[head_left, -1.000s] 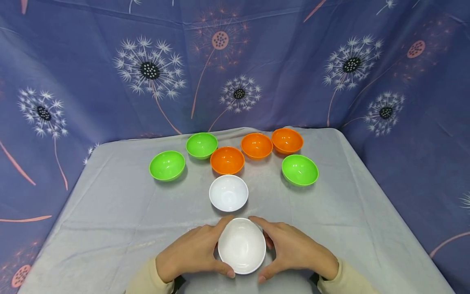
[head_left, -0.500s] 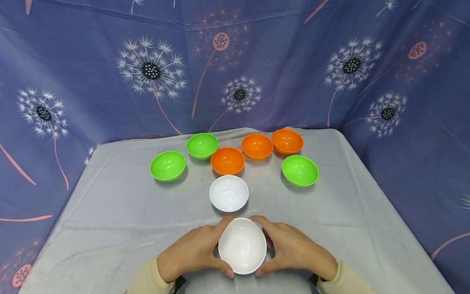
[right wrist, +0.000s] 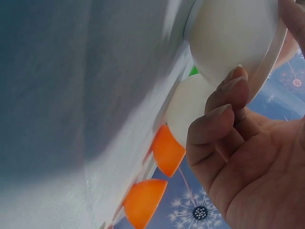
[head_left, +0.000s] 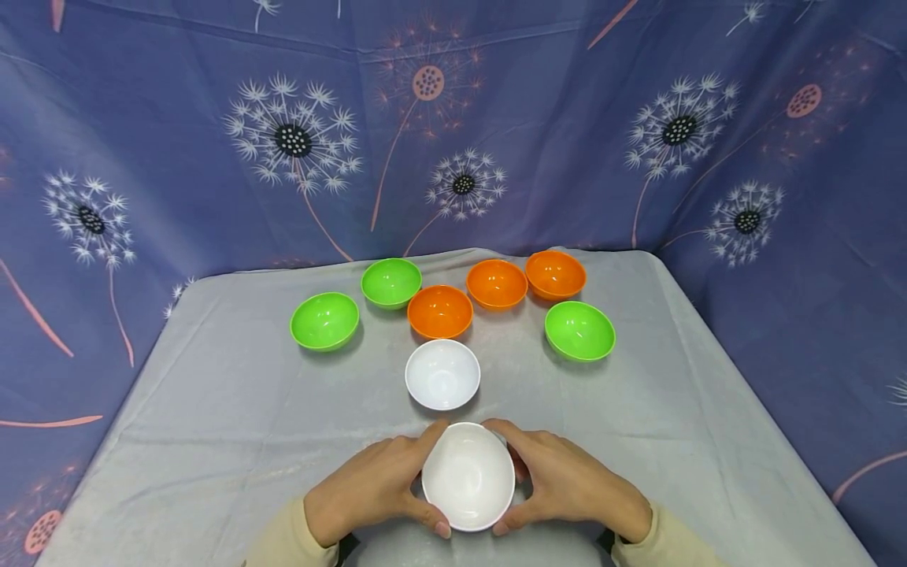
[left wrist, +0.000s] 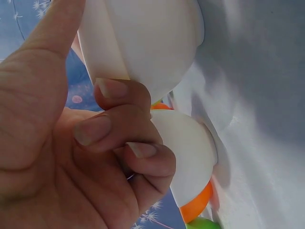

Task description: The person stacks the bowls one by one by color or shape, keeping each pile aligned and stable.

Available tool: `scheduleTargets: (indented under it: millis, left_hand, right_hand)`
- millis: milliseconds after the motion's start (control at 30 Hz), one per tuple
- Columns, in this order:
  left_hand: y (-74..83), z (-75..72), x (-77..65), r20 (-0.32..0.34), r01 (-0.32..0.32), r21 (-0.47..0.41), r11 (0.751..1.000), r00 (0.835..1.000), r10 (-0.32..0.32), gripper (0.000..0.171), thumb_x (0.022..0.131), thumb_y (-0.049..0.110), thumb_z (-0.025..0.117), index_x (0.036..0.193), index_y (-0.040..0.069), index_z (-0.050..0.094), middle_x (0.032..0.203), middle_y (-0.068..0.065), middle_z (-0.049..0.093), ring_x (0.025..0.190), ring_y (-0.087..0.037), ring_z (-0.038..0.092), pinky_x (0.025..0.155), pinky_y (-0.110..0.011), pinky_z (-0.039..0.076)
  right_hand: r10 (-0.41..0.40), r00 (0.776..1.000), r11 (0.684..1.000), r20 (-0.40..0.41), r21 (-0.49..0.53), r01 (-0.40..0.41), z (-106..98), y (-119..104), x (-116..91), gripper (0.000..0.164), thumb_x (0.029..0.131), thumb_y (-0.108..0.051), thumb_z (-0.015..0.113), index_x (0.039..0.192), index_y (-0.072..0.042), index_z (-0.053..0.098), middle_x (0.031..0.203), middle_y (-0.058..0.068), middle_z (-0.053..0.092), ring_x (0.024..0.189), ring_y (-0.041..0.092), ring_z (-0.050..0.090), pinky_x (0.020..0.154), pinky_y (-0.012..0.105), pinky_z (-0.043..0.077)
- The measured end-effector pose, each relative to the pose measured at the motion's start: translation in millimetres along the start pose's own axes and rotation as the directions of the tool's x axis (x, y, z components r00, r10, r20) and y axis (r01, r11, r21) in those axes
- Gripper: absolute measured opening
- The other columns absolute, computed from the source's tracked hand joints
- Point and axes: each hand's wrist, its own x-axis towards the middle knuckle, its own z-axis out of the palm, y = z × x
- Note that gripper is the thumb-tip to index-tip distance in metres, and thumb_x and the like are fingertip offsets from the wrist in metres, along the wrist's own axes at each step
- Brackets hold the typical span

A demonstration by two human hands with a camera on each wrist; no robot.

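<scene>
At the near side of the table stands a white bowl, held from both sides. My left hand curves round its left side, thumb near the front of the rim. My right hand does the same on the right. In the left wrist view a line runs below the rim of this white bowl, perhaps the edge of a second bowl nested with it. Its base appears to rest on the cloth in the right wrist view. Just beyond it sits another white bowl, touched by neither hand.
Behind are three orange bowls, the closest orange bowl right behind the farther white one. Green bowls stand at left, back and right. Grey cloth covers the table; a blue dandelion-print curtain surrounds it.
The right thumb has come in against the near side of the white bowl. The bowl and the left hand stay practically where they were.
</scene>
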Motion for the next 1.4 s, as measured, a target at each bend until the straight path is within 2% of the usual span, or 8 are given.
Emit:
scheduleTargets:
  millis: [267, 467, 633, 933, 1100, 1400]
  left_hand:
    - [0.7, 1.8, -0.2, -0.005, -0.016, 0.0, 1.0, 1.0, 0.016, 0.09, 0.055, 0.064, 0.077, 0.128, 0.024, 0.04, 0.094, 0.012, 0.059, 0.079, -0.003, 0.054, 0.069, -0.029, 0.049]
    - [0.9, 2.6, -0.4, -0.008, -0.013, 0.011, 1.0, 1.0, 0.013, 0.089, 0.055, 0.063, 0.078, 0.126, 0.024, 0.041, 0.09, 0.012, 0.058, 0.074, -0.004, 0.053, 0.066, -0.027, 0.048]
    - [0.9, 3.5, -0.2, -0.009, -0.014, 0.013, 1.0, 1.0, 0.014, 0.089, 0.055, 0.063, 0.078, 0.124, 0.022, 0.041, 0.089, 0.012, 0.057, 0.074, -0.004, 0.053, 0.066, -0.027, 0.048]
    - [0.1, 5.5, -0.7, -0.016, -0.031, 0.002, 1.0, 0.999, 0.031, 0.093, 0.055, 0.062, 0.078, 0.129, 0.022, 0.039, 0.096, 0.011, 0.06, 0.081, -0.004, 0.056, 0.07, -0.03, 0.05]
    - [-0.2, 6.6, -0.8, -0.021, -0.041, 0.003, 0.999, 0.999, 0.041, 0.093, 0.055, 0.061, 0.078, 0.13, 0.021, 0.038, 0.094, 0.011, 0.059, 0.08, -0.004, 0.055, 0.07, -0.029, 0.05]
    - [1.1, 6.3, -0.9, 0.001, -0.002, 0.019, 1.0, 1.0, 0.002, 0.094, 0.057, 0.066, 0.074, 0.13, 0.02, 0.037, 0.094, 0.01, 0.059, 0.081, -0.006, 0.056, 0.072, -0.032, 0.05]
  right_hand:
    - [-0.005, 1.0, 1.0, 0.0, 0.028, 0.005, 1.4, 3.4, -0.5, 0.098, 0.057, -0.057, 0.085, 0.139, -0.033, 0.037, 0.079, -0.014, 0.052, 0.069, 0.006, 0.052, 0.059, 0.021, 0.045]
    - [-0.022, 1.0, 0.998, 0.01, 0.067, 0.021, 0.8, 5.0, -0.4, 0.097, 0.059, -0.055, 0.085, 0.139, -0.031, 0.037, 0.08, -0.014, 0.054, 0.07, 0.007, 0.053, 0.06, 0.021, 0.046]
    - [-0.039, 0.999, 0.995, 0.018, 0.096, 0.037, -0.2, 6.3, -0.3, 0.094, 0.06, -0.053, 0.085, 0.139, -0.03, 0.038, 0.076, -0.01, 0.053, 0.066, 0.009, 0.052, 0.056, 0.019, 0.043]
    - [-0.052, 0.998, 0.995, 0.024, 0.083, 0.05, -1.1, 7.0, -0.5, 0.091, 0.061, -0.053, 0.084, 0.138, -0.031, 0.04, 0.073, -0.008, 0.051, 0.059, 0.006, 0.047, 0.05, 0.016, 0.039]
    - [-0.061, 0.998, 0.996, 0.015, 0.061, 0.06, -1.9, 6.0, -1.5, 0.09, 0.06, -0.055, 0.084, 0.136, -0.033, 0.041, 0.072, -0.008, 0.05, 0.057, 0.004, 0.045, 0.049, 0.016, 0.038]
    - [-0.066, 0.998, 0.996, 0.009, 0.062, 0.065, -0.4, 8.1, -3.0, 0.093, 0.06, -0.055, 0.084, 0.138, -0.033, 0.039, 0.072, -0.009, 0.051, 0.056, 0.004, 0.046, 0.048, 0.016, 0.039]
